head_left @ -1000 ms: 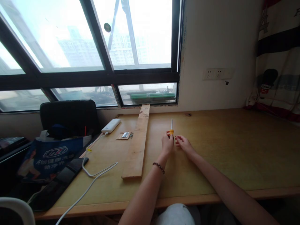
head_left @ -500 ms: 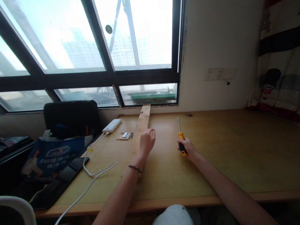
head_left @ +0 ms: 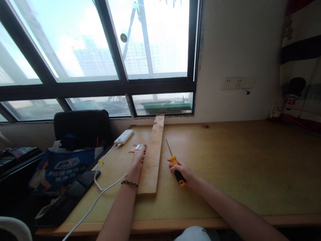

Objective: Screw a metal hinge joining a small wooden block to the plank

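Observation:
My right hand [head_left: 181, 170] is closed around the yellow-and-black handle of a screwdriver [head_left: 174, 162], whose metal shaft points up and away to the left. My left hand [head_left: 139, 157] reaches down at a small piece of cardboard [head_left: 132, 149]. On it lies a small metal hinge [head_left: 139, 147], and thin dark screws show by the fingertips. Those fingers are bent together, and whatever is between them is hidden. A long wooden board [head_left: 151, 164] lies lengthwise on the table, just right of my left hand.
A white power bank [head_left: 124, 137] with a white cable [head_left: 100, 190] lies at the table's left side. Beyond that edge are a black chair [head_left: 81, 125] and a blue bag [head_left: 66, 170]. The window [head_left: 150, 80] and wall sockets [head_left: 237, 83] are behind the table [head_left: 225, 160].
My left hand has moved left and down from above the board to the hinge and screws. My right hand has brought the screwdriver left and closer to me, tilting it further left.

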Demonstrator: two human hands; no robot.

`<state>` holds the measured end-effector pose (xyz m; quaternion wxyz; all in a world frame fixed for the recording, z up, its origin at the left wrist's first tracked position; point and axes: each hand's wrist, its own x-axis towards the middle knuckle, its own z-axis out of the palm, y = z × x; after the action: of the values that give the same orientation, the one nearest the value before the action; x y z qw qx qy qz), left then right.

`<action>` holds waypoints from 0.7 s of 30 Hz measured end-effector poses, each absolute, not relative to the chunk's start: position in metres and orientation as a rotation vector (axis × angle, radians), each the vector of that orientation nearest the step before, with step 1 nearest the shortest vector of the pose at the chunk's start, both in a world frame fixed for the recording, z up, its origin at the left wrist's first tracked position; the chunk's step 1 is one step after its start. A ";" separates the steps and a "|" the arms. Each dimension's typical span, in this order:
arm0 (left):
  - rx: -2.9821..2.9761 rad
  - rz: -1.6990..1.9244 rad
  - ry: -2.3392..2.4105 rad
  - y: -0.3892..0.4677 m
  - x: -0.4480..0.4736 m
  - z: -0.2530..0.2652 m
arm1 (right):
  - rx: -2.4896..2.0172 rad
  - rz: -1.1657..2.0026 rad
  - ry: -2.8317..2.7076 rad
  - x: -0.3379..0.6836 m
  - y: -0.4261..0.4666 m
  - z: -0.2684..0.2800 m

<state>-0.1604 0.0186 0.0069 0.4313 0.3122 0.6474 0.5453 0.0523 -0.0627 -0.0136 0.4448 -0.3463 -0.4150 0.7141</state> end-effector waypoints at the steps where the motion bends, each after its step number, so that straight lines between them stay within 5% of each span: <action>1: 0.721 1.287 1.617 0.019 -0.164 0.006 | -0.855 1.778 -1.030 0.043 -0.061 -0.014; 11: 0.682 1.391 1.520 0.028 -0.158 -0.002 | -0.702 1.886 -1.066 0.017 -0.058 -0.014; 21: 0.509 1.423 1.284 -0.018 -0.083 0.013 | -0.975 1.432 -1.263 0.065 -0.088 0.003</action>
<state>-0.0830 -0.0175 0.0127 0.5473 0.2148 0.5418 0.6006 0.0654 -0.0881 0.0034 0.4785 -0.3993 -0.5172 0.5866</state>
